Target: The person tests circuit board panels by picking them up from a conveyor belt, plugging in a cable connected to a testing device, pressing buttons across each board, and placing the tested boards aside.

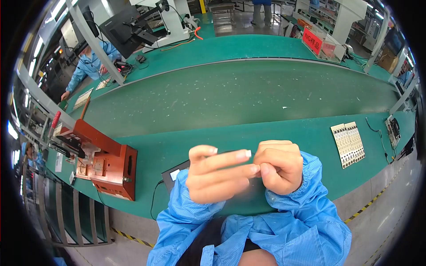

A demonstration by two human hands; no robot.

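Both hands are raised over the near green bench, in front of my body, in blue sleeves. My left hand (219, 174) has its fingers spread and slightly blurred, with nothing in it. One of its fingertips meets the thumb and curled fingers of my right hand (279, 166). The right hand is closed in a pinch around that fingertip. Behind my left forearm, a dark flat device (168, 177) with a white label and a cable lies partly hidden on the bench.
An orange-red press fixture (126, 173) stands at the left. Pale circuit board panels (347, 144) and a small wired device (392, 132) lie at the right. Beyond the conveyor (239, 93) are a monitor (122, 31), a red sign (312, 41) and a person in blue (88, 64).
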